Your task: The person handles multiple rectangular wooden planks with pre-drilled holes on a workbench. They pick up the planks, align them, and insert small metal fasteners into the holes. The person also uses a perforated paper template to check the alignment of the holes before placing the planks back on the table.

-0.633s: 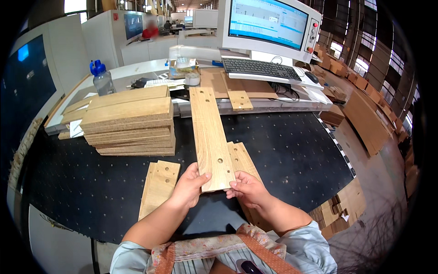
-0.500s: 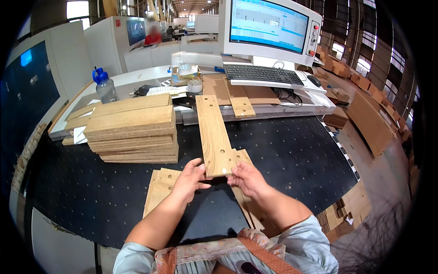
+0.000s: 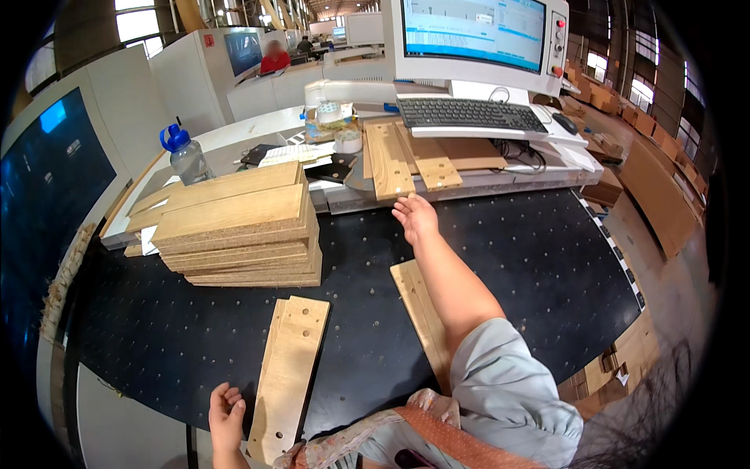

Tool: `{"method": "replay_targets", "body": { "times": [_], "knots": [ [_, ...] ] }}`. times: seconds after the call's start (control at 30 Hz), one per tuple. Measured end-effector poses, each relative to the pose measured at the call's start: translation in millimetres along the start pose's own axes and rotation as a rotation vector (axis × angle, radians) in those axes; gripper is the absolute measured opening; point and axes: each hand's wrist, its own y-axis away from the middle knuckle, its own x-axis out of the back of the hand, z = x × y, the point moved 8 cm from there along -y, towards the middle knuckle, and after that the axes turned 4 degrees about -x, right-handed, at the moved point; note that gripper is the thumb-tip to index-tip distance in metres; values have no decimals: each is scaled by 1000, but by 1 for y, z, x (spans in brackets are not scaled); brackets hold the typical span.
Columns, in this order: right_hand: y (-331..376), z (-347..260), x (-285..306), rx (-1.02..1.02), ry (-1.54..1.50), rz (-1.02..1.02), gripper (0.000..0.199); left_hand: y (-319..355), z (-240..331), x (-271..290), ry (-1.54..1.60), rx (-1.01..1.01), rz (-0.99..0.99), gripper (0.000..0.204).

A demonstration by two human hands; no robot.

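Observation:
My right hand (image 3: 416, 218) reaches out to the near end of a drilled wooden board (image 3: 389, 162), which lies on the ledge under the monitor. Its fingers are loosely extended at that end and not wrapped round it; whether they still touch is hard to see. A second drilled board (image 3: 436, 166) lies just to the right. Low at the left, my left hand (image 3: 226, 413) hovers with fingers loosely bent and apart, holding nothing. Beside it, drilled boards (image 3: 291, 363) overlap on the black table. Under my right forearm lie more narrow boards (image 3: 423, 313), partly hidden.
A tall stack of boards (image 3: 238, 227) stands on the black studded table (image 3: 359, 359) at left. Behind are a blue-capped bottle (image 3: 187, 155), tape rolls (image 3: 348, 141), a keyboard (image 3: 473, 115), a mouse (image 3: 564, 123) and a monitor (image 3: 475, 70). A person in red (image 3: 275, 59) is far off.
The board that both hands held over the table now lies on the ledge beside the other. My right hand moved forward with it; my left hand let go and drew back to the lower left.

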Motion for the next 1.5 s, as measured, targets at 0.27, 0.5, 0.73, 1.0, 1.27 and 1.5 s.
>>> {"method": "replay_targets", "body": {
  "times": [0.27,0.5,0.73,1.0,1.27,1.5],
  "knots": [
    [220,9,14,146,1492,-1204,33,82,28,-37,-1028,-517,-194,94],
    [339,-191,53,777,1901,-362,41,78,33,-53,-1120,-308,-307,100],
    [410,-189,165,261,2078,66,47,84,36,-52,-1086,-185,-314,99],
    [425,-138,199,95,1626,118,42,83,30,-55,-1148,-235,-319,93],
    [411,-93,182,140,1680,-70,42,58,30,-31,-1077,-328,-244,87],
    [385,-77,174,59,1833,-39,32,45,20,-17,-1047,-302,-264,84]
  ]
}}
